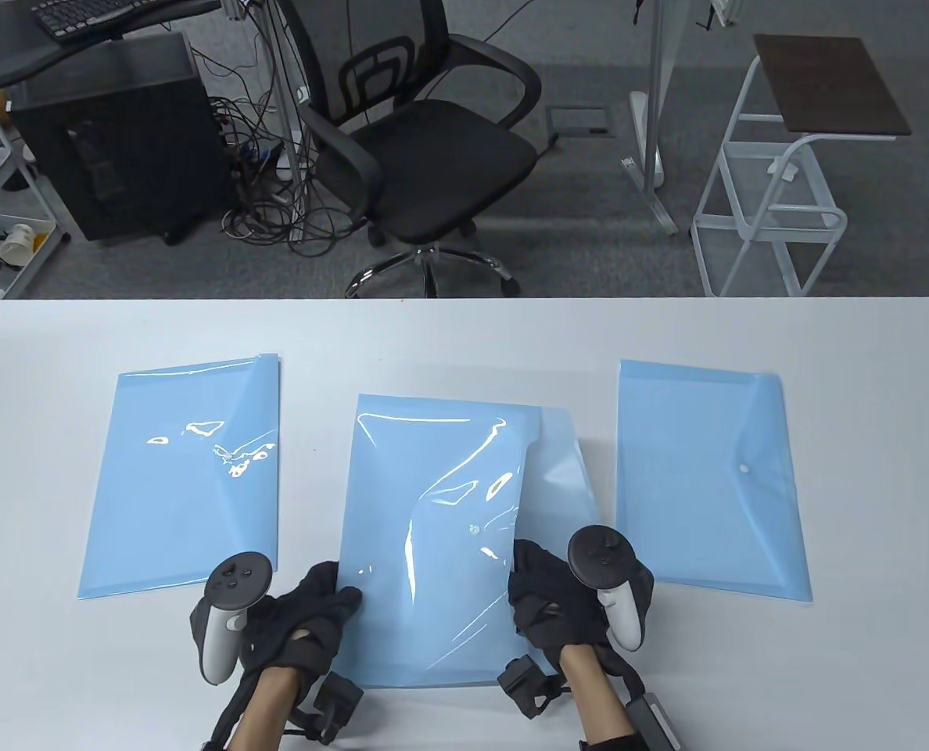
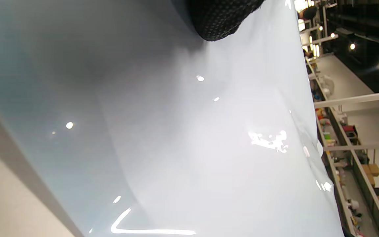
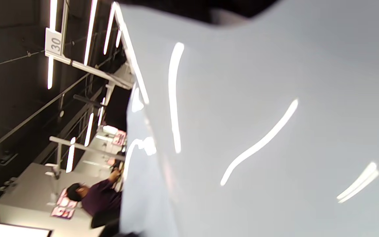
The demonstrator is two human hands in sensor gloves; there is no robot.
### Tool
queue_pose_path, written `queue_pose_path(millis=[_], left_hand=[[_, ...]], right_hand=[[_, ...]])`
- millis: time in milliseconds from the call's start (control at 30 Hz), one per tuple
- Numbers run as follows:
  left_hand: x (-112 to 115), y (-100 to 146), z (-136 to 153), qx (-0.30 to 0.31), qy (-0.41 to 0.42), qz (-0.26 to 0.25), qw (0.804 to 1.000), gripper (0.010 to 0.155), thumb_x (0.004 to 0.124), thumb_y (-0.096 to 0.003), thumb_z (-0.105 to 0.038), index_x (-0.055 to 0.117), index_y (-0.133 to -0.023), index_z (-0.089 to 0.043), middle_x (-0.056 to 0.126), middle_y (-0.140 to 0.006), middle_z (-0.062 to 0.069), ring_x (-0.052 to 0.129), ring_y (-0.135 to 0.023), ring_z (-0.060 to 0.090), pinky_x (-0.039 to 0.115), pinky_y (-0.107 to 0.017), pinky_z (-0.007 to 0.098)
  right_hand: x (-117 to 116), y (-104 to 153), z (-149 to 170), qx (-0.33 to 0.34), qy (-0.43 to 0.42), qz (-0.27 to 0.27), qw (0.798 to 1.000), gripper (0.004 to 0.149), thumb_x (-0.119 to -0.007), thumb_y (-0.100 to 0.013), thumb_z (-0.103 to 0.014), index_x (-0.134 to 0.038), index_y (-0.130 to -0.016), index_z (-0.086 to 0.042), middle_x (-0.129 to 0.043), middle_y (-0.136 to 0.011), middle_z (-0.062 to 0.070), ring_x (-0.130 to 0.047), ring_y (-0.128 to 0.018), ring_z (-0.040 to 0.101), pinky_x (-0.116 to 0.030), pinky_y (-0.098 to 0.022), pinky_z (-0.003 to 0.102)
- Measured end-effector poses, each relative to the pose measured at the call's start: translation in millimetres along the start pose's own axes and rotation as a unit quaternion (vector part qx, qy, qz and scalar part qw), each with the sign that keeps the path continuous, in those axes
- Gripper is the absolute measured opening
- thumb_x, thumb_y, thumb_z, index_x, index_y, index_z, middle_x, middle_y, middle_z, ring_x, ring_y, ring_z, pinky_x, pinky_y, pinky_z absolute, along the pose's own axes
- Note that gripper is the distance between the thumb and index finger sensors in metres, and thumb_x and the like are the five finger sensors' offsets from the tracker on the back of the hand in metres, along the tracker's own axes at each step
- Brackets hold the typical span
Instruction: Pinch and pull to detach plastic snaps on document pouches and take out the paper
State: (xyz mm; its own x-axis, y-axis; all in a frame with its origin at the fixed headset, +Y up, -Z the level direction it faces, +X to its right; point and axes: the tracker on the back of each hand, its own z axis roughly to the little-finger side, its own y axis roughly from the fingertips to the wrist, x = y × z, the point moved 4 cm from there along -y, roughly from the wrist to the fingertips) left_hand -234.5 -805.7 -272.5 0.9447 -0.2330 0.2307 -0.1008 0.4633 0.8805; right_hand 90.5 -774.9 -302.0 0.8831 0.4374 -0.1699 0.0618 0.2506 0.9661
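Observation:
Three light-blue plastic document pouches lie on the white table [image 1: 464,336]. Both hands hold the middle pouch [image 1: 433,532] at its near end. My left hand [image 1: 320,602] grips its left edge, and one gloved fingertip [image 2: 222,16] rests on the glossy plastic [image 2: 176,131]. At the pouch's right edge my right hand [image 1: 543,587] curls its fingers on the top layer, which bows upward. A small snap [image 1: 474,530] shows near that hand. A paler layer [image 1: 562,469] lies exposed beside the raised edge; whether it is flap or paper I cannot tell. The plastic [image 3: 258,131] fills the right wrist view.
The left pouch [image 1: 183,469] lies flat with glare on it. The right pouch [image 1: 707,477] lies flat with its flap down and its white snap [image 1: 744,468] fastened. Beyond the table's far edge stand a black office chair [image 1: 425,149] and a white side cart [image 1: 785,180].

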Motion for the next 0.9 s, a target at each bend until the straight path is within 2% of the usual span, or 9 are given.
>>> queue_pose_path(millis=[133,200,333,633,900], left_hand=[[-3.9,1.2,-1.3,0.005,0.006,-0.011,1.000,0.049,0.070,-0.0591,-0.021,0.055,-0.104,-0.011,0.083,-0.094,0.005,0.102,-0.068,0.028,0.092,-0.047,0.039],[-6.8,2.6,-2.4,0.008,0.010,-0.018,1.000,0.048,0.070,-0.0589,-0.021,0.055,-0.104,-0.012,0.083,-0.094,0.005,0.103,-0.067,0.027,0.092,-0.047,0.039],[-14.2,6.1,-3.0,0.013,0.030,-0.027,0.999,0.048,0.068,-0.0586,-0.020,0.055,-0.104,-0.012,0.083,-0.093,0.005,0.103,-0.065,0.026,0.092,-0.046,0.038],[-27.0,10.3,-1.3,0.009,0.051,-0.046,0.998,0.047,0.067,-0.0577,-0.018,0.056,-0.103,-0.012,0.084,-0.091,0.007,0.103,-0.058,0.025,0.092,-0.041,0.035],[-36.6,10.5,1.9,-0.001,0.053,-0.056,0.997,0.047,0.067,-0.0573,-0.018,0.057,-0.103,-0.012,0.085,-0.090,0.007,0.104,-0.055,0.024,0.092,-0.038,0.035]], right_hand=[[10.4,7.1,-8.1,0.000,0.066,0.088,0.994,0.049,-0.086,-0.051,-0.022,-0.074,-0.095,-0.003,-0.103,-0.071,0.014,-0.110,-0.040,0.028,-0.095,-0.025,0.040],[15.3,10.0,-8.0,-0.006,0.066,0.109,0.992,0.051,-0.085,-0.051,-0.023,-0.073,-0.096,-0.002,-0.103,-0.071,0.013,-0.109,-0.040,0.028,-0.095,-0.025,0.039],[29.8,14.5,-5.7,-0.018,0.029,0.119,0.992,0.051,-0.085,-0.051,-0.022,-0.072,-0.096,-0.002,-0.102,-0.071,0.014,-0.109,-0.040,0.029,-0.095,-0.025,0.040],[79.9,23.2,-10.8,-0.040,0.037,0.125,0.991,0.051,-0.084,-0.052,-0.020,-0.071,-0.099,-0.004,-0.101,-0.075,0.016,-0.108,-0.044,0.031,-0.094,-0.028,0.042],[150.1,36.9,-10.0,-0.040,0.019,0.173,0.984,0.049,-0.082,-0.052,-0.019,-0.072,-0.099,-0.008,-0.099,-0.078,0.017,-0.107,-0.046,0.032,-0.094,-0.029,0.042]])
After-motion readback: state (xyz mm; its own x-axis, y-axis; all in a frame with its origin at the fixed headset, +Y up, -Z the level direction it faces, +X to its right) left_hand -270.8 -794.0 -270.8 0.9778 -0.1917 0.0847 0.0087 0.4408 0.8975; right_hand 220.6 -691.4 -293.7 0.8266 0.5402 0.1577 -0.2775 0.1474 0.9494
